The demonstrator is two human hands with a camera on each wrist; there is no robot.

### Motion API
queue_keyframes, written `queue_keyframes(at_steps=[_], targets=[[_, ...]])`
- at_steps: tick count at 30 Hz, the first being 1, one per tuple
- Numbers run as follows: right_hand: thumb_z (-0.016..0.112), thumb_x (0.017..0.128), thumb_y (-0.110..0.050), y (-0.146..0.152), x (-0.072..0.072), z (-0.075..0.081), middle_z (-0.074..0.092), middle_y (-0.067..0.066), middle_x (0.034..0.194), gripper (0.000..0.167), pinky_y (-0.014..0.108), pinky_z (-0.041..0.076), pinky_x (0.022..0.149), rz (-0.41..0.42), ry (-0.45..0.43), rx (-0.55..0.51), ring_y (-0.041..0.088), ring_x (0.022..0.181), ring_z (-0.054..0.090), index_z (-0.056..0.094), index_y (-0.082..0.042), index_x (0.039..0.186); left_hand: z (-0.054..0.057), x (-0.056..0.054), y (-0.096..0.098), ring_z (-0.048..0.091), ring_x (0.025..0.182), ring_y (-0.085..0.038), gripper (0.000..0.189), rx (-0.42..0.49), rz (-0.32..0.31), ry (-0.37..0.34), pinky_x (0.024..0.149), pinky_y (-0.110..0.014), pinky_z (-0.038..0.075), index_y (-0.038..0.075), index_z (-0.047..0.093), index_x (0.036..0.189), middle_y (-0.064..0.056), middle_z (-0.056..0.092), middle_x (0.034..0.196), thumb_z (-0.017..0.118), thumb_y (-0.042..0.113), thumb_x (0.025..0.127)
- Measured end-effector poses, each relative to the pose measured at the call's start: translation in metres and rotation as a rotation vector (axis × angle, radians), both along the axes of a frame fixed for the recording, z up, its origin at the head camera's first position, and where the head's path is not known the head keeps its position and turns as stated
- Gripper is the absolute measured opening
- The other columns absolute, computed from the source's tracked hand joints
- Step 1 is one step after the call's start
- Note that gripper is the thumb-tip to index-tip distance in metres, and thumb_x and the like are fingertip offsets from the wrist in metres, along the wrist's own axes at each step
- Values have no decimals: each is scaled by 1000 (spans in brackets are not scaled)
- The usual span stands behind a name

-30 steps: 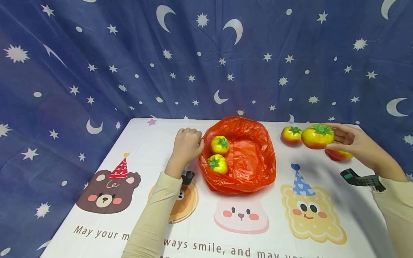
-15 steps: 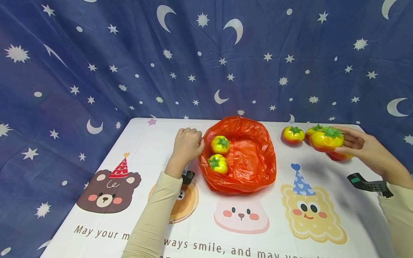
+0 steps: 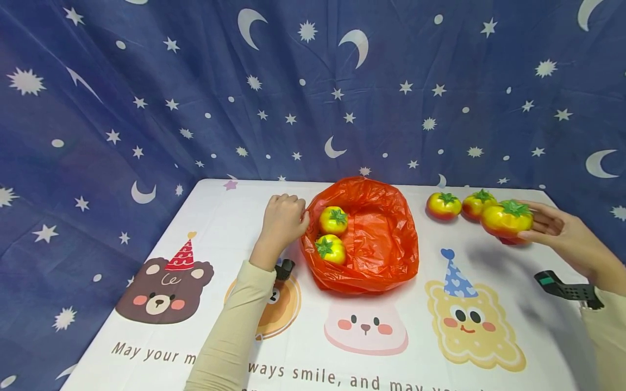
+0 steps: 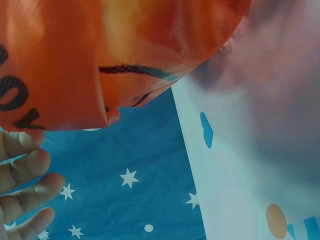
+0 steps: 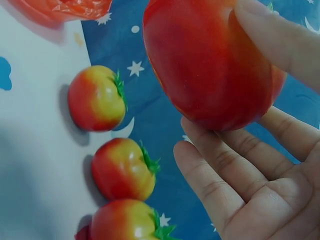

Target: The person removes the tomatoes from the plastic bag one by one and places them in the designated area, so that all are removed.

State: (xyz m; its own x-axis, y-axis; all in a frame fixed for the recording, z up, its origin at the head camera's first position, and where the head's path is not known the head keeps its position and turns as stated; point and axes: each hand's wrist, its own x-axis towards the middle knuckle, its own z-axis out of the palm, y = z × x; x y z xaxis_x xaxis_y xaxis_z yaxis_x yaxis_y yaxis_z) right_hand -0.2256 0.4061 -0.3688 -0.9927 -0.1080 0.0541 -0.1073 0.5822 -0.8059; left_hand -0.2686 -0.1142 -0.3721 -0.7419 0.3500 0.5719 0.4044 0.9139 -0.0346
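Note:
My right hand (image 3: 562,231) holds a red and yellow tomato (image 3: 506,218) with a green leafy top, thumb on one side and fingers on the other. In the right wrist view the tomato's red underside (image 5: 210,65) shows, clear of the table. My left hand (image 3: 286,217) is curled at the left rim of a red plastic bag (image 3: 376,277), gripping its edge. From the left wrist, the bag wall (image 4: 55,65) meets the topmost finger, and dark lettering is visible on it. Inside the bag, on its left side, lie two tomatoes, a rear one (image 3: 333,220) and a front one (image 3: 331,248).
Three more tomatoes sit at the table's back right: a left one (image 3: 443,206), a middle one (image 3: 478,204), and a right one (image 5: 125,220) mostly covered by the held tomato in the head view. A star-patterned blue curtain (image 3: 293,81) hangs behind the white printed tablecloth (image 3: 415,326).
My right hand has moved to the right and slightly nearer with the tomato, uncovering the middle tomato behind it. The left hand and the bag stay in place.

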Motion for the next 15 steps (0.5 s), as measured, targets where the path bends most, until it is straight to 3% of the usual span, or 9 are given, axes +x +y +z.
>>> queue_keyframes(at_steps=[15], targets=[[62, 89, -20, 14, 5, -21, 36, -34, 103, 73, -1, 41, 68, -65, -65, 6, -28, 86, 43, 21, -22, 150, 0, 0, 0, 56, 62, -24, 26, -4, 5, -5, 67, -39, 44, 10, 52, 58, -4, 52, 56, 62, 17, 81]])
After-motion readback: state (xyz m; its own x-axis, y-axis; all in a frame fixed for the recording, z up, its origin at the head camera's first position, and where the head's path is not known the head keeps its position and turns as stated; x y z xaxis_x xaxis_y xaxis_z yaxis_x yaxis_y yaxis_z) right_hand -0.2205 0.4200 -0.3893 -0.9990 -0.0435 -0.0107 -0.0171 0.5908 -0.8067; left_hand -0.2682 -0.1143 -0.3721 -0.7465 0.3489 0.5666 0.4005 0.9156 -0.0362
